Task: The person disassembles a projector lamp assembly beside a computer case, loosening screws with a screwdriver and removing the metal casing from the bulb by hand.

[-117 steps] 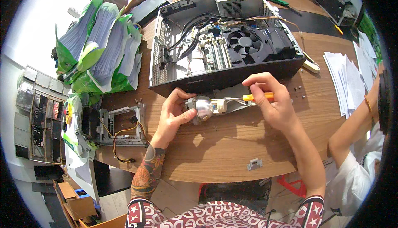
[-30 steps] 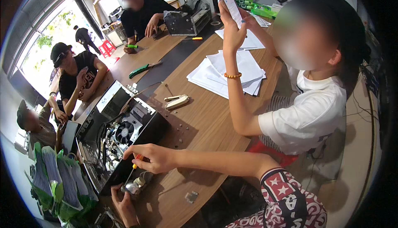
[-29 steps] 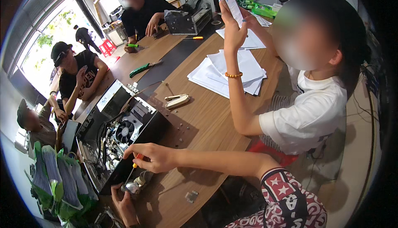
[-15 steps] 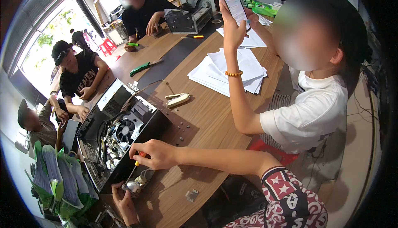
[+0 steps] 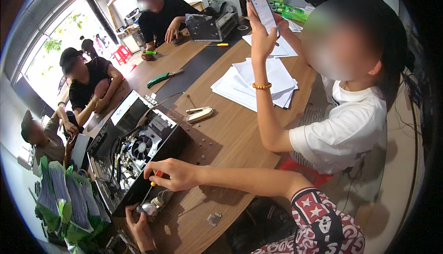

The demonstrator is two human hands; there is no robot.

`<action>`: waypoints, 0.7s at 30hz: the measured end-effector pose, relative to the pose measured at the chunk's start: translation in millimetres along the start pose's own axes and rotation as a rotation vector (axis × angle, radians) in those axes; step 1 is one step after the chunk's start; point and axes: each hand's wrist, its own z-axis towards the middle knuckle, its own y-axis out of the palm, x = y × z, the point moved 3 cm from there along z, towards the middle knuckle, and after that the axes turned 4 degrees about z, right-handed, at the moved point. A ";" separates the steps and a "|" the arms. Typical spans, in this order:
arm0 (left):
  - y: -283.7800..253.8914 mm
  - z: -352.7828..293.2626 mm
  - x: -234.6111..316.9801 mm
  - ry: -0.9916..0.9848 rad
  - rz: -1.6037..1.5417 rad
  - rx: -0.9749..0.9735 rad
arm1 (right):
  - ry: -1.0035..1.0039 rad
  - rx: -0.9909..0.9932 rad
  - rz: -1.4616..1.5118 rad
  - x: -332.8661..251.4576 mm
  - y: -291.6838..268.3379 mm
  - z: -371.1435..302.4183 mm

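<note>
fingers (image 5: 159,165) of the right hand (image 5: 176,174) are curled narrowly around the red-and-yellow handle of a screwdriver (image 5: 152,184), from where i watch at my remote end. its thin shaft slants to the near left, toward a silver rounded component (image 5: 148,208). i cannot tell whether the tip is seated in anything there.

that component lies on the near side of the right fingers, apart from them, with only the shaft spanning the gap. left-hand fingers are set narrow on it: i see the left hand (image 5: 140,228) gripping its left end with thumb and forefinger, so most of the piece sticks out to the right of the fingertips. a cream-coloured fitting (image 5: 159,202) stands at its far right end.

just beyond both hands i have an uncovered computer case (image 5: 173,144), its cooling fan (image 5: 141,148) facing up. to the right, well apart from the fingers, a small metal bracket (image 5: 214,219) lies on the wooden table (image 5: 235,150). farther right, a person in a white shirt holds up a smartphone (image 5: 262,11).
</note>
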 end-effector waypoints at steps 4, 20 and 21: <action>-1.6 -6.6 18.0 -0.055 0.028 0.069 | 0.041 -0.097 0.126 -8.6 3.3 10.4; -22.0 0.6 -6.7 0.041 -0.056 -0.174 | 0.229 -0.014 -0.118 -14.7 6.9 -3.9; -9.7 3.1 0.8 0.011 -0.062 -0.188 | 0.237 0.000 -0.134 -15.4 -0.5 -5.4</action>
